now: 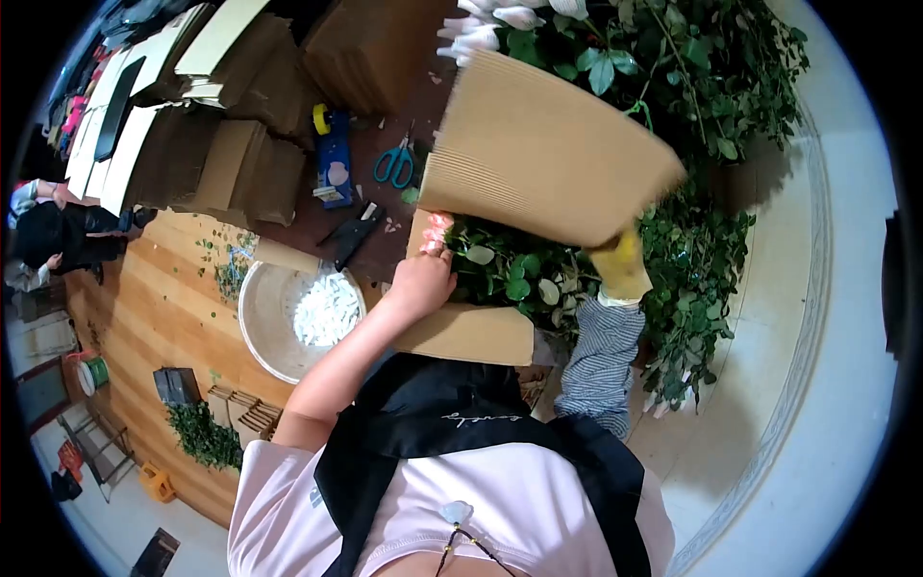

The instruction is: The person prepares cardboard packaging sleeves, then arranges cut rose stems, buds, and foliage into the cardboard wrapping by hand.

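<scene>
My bare left hand point(423, 284) is closed at the heads of several pink-and-white rosebuds point(438, 227), beside leafy green rose stems point(519, 274). The stems lie on cardboard, with one brown flap point(466, 334) showing close to my body. Above the leaves a large cardboard sheet point(553, 144) stands tilted, its edge blurred by motion. My right hand point(623, 267), in a yellow glove below a striped sleeve, is at the lower right corner of that sheet. Its fingers are partly hidden and blurred, but they seem to grip the sheet's edge.
Blue-handled scissors point(394, 165), a blue tape dispenser point(333, 159) and a black stapler-like tool point(356, 234) lie on the dark table. Stacked cardboard point(231, 168) stands left. A white tub point(255, 322) holds small white pieces. More leafy roses point(711, 87) hang at right. Another person point(72, 231) is far left.
</scene>
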Demonstrator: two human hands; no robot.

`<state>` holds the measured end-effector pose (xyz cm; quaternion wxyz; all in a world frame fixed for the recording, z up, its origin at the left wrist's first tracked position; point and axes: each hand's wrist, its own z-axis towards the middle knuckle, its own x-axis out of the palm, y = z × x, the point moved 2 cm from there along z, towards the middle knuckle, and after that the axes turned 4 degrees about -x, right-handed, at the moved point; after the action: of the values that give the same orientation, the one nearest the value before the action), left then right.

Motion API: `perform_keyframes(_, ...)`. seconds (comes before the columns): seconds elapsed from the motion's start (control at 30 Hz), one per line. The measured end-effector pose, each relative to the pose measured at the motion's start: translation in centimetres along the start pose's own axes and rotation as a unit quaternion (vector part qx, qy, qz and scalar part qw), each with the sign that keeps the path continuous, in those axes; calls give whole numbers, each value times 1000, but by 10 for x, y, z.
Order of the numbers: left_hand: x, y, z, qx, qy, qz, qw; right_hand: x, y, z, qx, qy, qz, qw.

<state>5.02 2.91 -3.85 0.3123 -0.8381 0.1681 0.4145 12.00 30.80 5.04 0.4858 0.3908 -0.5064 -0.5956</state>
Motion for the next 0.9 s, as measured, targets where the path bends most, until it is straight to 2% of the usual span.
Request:
perform_keyframes(0.03,4,3,0,22,-38,-3,999,4,4,-1,-42,117,-132,983)
perform_keyframes(0.07,9,7,0,42,-75,-6,996,21,5,7,5,203,-135,970)
perform_keyframes(0.1,9,13,-5,113,-148,-93,978,38,7,14,50,287,-142,946)
perform_keyframes(0.13,43,27,12,79,-89,-155,981,55,-8,17,201,301,-59,930)
perform_keyframes(0.17,77,40,29,38,-35,-213,976,72,-18,16,192,304,-78,930)
perform_keyframes(0.2,67,40,11,-25,-25,-507,861,88,-16,19,177,326,-143,917)
perform_keyframes(0.27,41,58,12,115,-26,-292,949,101,-27,20,95,348,-289,887)
perform_keyframes(0.3,27,69,6,141,-3,-266,954,107,-32,20,91,367,-306,874)
perform_keyframes(0.33,-5,73,-9,169,23,-239,956,96,-77,6,37,402,-379,833)
perform_keyframes(0.37,-51,81,-29,104,39,-188,976,108,-80,-3,30,427,-481,765)
perform_keyframes(0.4,-79,98,-43,23,-5,-129,991,118,-79,-15,25,441,-580,685)
perform_keyframes(0.43,-98,120,-50,-94,-136,-62,984,125,-87,-32,7,421,-630,653)
perform_keyframes(0.47,-124,135,-67,-154,-290,-81,941,131,-94,-43,-10,397,-678,618)
perform_keyframes(0.5,-147,147,-74,-155,-423,15,893,134,-89,-39,46,409,-667,621)
perform_keyframes(0.53,-164,159,-78,-153,-544,110,818,133,-94,-37,39,409,-669,619)
perform_keyframes(0.6,-166,191,-68,-221,-548,175,788,127,-105,-46,33,390,-677,624)
perform_keyframes(0.67,-164,204,-60,-221,-553,181,783,130,-97,-40,37,386,-671,632)
perform_keyframes(0.73,-155,209,-52,-260,-457,199,827,131,-92,-41,46,380,-645,661)
perform_keyframes(0.77,-152,212,-50,-260,-459,214,822,134,-86,-39,39,363,-635,681)
perform_keyframes(0.9,-157,204,-45,-288,-478,189,808,133,-88,-39,44,355,-652,668)
